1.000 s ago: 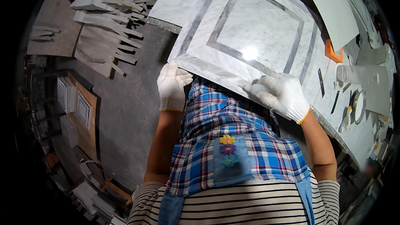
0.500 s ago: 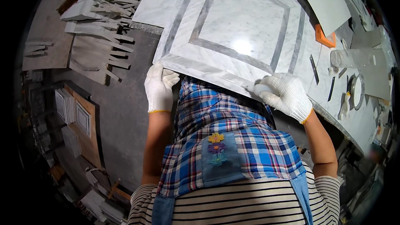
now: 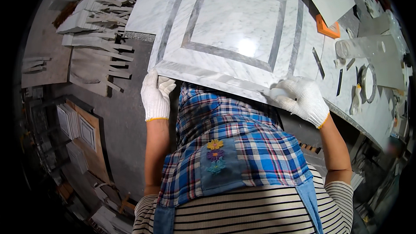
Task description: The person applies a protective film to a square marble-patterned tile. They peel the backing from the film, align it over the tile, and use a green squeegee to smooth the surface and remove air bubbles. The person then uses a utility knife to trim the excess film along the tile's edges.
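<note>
At the near edge of the worktable, head view: a white marble panel [image 3: 236,24] with grey inlaid bands is lying face up in front of the person, its near edge running just beyond the plaid apron [image 3: 264,151]. The left hand [image 3: 156,97], in a white knit glove with yellow cuff trim, is resting at the panel's near left corner; its fingers are bending loosely inward, part-closed, and whether they are gripping the underside I cannot tell. The right hand [image 3: 303,99], gloved alike, is closing thumb and fingers around a white narrow-tipped applicator [image 3: 278,92], whose tip is pointing left along the panel's near border; whether the tip is touching the stone, I cannot tell. To the right, on the marble tabletop [image 3: 331,91], an orange block-like piece [image 3: 327,27], a clear plastic cylinder [image 3: 359,47], two dark thin strips [image 3: 318,63] and a ring-shaped roll [image 3: 368,83] are lying well apart from the left hand. Farther left, pale narrow offcuts [image 3: 97,42] are lying across boards, and a small framed panel [image 3: 88,133] is leaning near stacked tiles [image 3: 68,121].
</note>
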{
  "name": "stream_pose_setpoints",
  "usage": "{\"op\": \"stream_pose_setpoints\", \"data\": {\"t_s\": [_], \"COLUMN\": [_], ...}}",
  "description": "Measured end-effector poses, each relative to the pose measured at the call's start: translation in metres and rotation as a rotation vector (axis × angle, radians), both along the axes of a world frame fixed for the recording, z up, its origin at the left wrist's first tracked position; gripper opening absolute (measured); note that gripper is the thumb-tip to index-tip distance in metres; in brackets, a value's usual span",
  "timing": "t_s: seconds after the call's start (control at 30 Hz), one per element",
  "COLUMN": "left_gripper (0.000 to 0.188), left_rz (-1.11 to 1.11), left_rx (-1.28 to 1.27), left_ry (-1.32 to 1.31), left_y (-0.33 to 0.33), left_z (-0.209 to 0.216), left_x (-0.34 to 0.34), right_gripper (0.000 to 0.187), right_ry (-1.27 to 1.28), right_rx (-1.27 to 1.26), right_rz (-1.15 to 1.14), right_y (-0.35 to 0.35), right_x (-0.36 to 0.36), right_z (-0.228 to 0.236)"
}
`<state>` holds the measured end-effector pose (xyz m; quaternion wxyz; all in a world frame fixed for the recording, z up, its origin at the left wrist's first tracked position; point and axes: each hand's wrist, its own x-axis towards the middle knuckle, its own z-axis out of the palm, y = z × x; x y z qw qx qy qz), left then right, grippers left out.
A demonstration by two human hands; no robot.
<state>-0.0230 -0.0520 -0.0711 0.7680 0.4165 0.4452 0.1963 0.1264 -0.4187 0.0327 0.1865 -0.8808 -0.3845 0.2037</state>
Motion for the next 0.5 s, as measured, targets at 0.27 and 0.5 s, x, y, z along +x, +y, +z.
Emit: {"op": "stream_pose_setpoints", "data": {"t_s": [0.27, 0.5], "left_gripper": [0.037, 0.036], "left_rz": [-0.003, -0.070], "left_rx": [0.003, -0.088], "left_ry": [0.000, 0.010], "left_y": [0.001, -0.032], "left_z": [-0.003, -0.001], "left_x": [0.000, -0.009], "right_gripper": [0.026, 0.027], "right_ry": [0.007, -0.012], "right_rx": [0.133, 0.085], "right_rz": [-0.029, -0.025], "right_y": [-0.003, -0.003], "right_x": [-0.006, -0.010], "right_z": [-0.003, -0.007]}}
